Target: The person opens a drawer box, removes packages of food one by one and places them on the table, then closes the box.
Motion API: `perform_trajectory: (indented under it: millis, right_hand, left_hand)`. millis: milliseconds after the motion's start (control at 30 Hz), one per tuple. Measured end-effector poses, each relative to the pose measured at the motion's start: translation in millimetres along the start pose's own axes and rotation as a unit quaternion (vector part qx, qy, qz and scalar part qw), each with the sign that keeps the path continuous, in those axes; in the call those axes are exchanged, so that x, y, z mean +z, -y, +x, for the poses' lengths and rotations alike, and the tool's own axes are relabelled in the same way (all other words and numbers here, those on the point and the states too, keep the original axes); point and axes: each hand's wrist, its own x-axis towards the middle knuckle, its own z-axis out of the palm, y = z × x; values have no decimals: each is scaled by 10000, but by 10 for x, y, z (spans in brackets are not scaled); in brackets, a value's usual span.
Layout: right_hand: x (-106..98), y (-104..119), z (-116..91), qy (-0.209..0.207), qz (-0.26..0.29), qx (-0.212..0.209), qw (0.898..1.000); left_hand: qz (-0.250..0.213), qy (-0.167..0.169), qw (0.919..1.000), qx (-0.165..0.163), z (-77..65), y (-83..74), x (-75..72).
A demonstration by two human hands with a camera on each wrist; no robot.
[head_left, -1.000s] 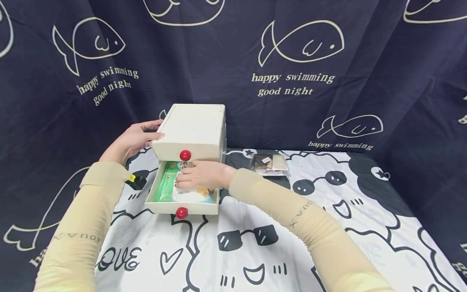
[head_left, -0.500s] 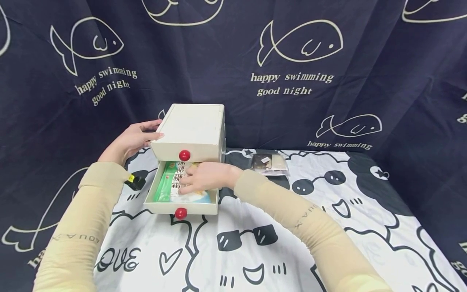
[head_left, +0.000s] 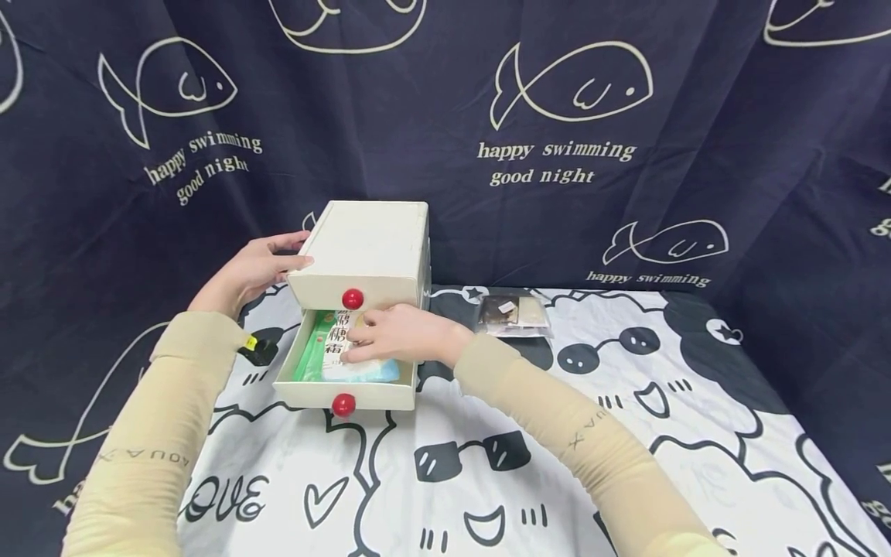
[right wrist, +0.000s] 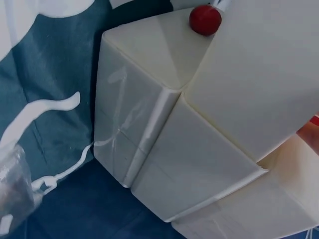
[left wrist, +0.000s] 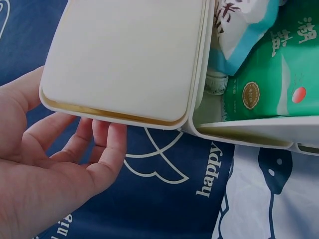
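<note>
A white drawer chest (head_left: 369,240) with red knobs stands left of centre, a lower drawer (head_left: 376,398) pulled out. My left hand (head_left: 254,267) rests on the chest's left side, its fingers loosely bent along the edge in the left wrist view. Inside the drawer, my right hand (head_left: 397,334) holds a white-and-blue sugar bag (head_left: 341,348) with dark printed characters, near its right side. A green salt bag (head_left: 309,360) lies to the left of it. In the right wrist view only a fingertip (right wrist: 311,135) shows at the right edge.
A clear packet (head_left: 515,314) with dark and pale contents lies right of the chest. A black object with a yellow label (head_left: 259,348) is at the left wrist. A small capped container (left wrist: 217,83) sits in the drawer. A dark fish-print curtain (head_left: 445,139) hangs behind.
My right hand has shifted slightly right and back. The sugar bag has moved under it, with more of its characters showing and its blue end drawn in. My left hand stays put.
</note>
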Motion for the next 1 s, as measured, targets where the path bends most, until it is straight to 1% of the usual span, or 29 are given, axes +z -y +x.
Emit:
perform_trajectory:
  millis: [167, 333, 500, 667, 833, 900, 933, 1000]
  right_hand:
    - [-4, 13, -22, -210, 111, 158, 9996]
    - [-22, 30, -13, -122, 154, 352, 9992]
    - [-23, 34, -9, -20, 319, 579, 9978]
    - [-1, 28, 1, 37, 715, 813, 9941]
    - [-33, 3, 13, -14, 1193, 1115, 9866]
    - [-40, -1, 19, -62, 1216, 1155, 9858]
    - [-37, 4, 23, -51, 1139, 1122, 9871]
    - [-34, 23, 25, 14, 822, 975, 9918]
  left_hand:
    - [0, -1, 10000, 8, -7, -8, 6]
    - [54, -46, 10000, 13, -10, -23, 0]
    - [65, -51, 10000, 2, -7, -15, 12]
    - [80, -60, 9999, 15, -9, -3, 21]
    - [153, -71, 9999, 13, -5, -15, 6]
    - [146, -70, 9999, -6, -2, -21, 5]
    - [132, -65, 9999, -13, -1, -22, 6]
    - [104, -56, 9999, -31, 0, -25, 8]
